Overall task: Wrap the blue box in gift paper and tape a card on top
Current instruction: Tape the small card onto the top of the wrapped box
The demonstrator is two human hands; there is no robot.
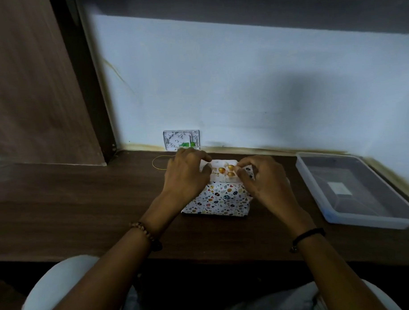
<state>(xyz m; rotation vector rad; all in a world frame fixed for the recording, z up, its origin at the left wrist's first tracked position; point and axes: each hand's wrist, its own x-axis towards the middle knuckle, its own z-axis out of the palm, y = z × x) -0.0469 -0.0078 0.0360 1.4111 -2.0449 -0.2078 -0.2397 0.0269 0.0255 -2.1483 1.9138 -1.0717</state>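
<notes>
The box (220,199) lies on the dark wooden desk, fully covered in white gift paper printed with small coloured shapes; no blue shows. On its top rests a white card (220,170) with gold balloons. My left hand (185,174) holds the card's left edge, fingers curled over it. My right hand (264,178) pinches at the card's right edge with thumb and fingertips; whether tape is between them is too small to tell.
A clear plastic tray (353,189) with a dark lining sits at the right of the desk (84,205). A white patterned wall plate (181,140) is behind the box, and a thin yellow loop (159,162) lies left of it. A wooden panel stands at the left.
</notes>
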